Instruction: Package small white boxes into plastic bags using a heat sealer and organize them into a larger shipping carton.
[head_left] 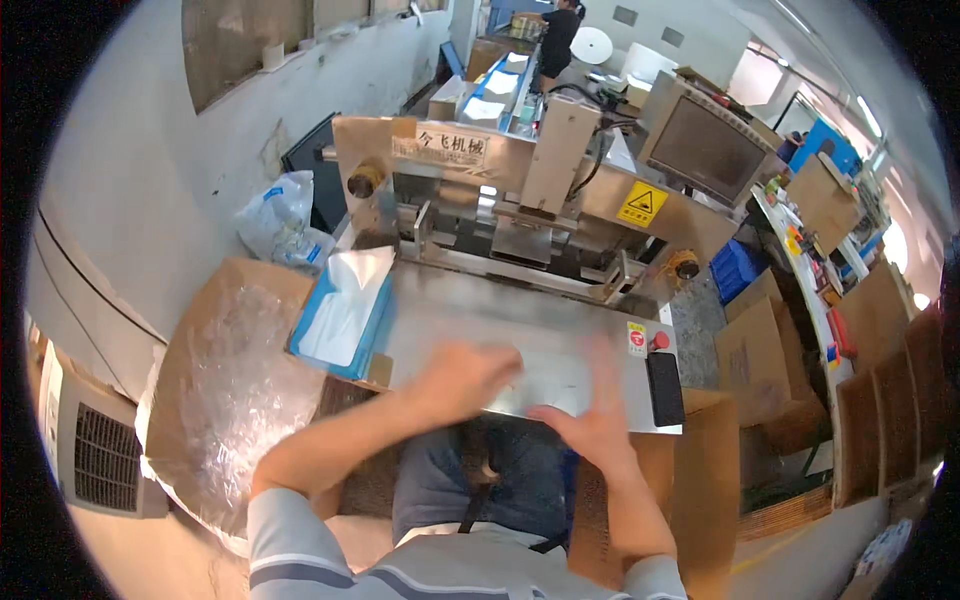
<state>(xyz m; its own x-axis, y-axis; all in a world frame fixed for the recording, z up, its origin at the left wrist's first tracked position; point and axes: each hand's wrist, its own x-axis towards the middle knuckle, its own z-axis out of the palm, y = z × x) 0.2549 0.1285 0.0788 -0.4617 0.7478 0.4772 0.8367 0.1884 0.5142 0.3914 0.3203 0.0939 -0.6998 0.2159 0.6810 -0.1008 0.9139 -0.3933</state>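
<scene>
Both my hands are over the bare metal worktop (pixel 455 302) of a machine, smeared by motion. My left hand (pixel 462 380) hovers left of the middle with its fingers curled. Blur hides whether anything is in them. My right hand (pixel 592 415) is at the worktop's near edge, its thumb stretched left and its fingers pointing away, apart from the thumb. I see nothing in it. To the left of my hands stands a blue tray (pixel 376 338) holding white sheets or flat bags (pixel 345 305).
The metal machine frame (pixel 400 150) with a screen (pixel 705 145) rises behind the worktop. A red button (pixel 658 341) and a black phone-like slab (pixel 664 388) sit at its right. A carton of clear plastic (pixel 235 370) stands left, cardboard boxes (pixel 765 355) right. Far off, a person (pixel 560 40) stands.
</scene>
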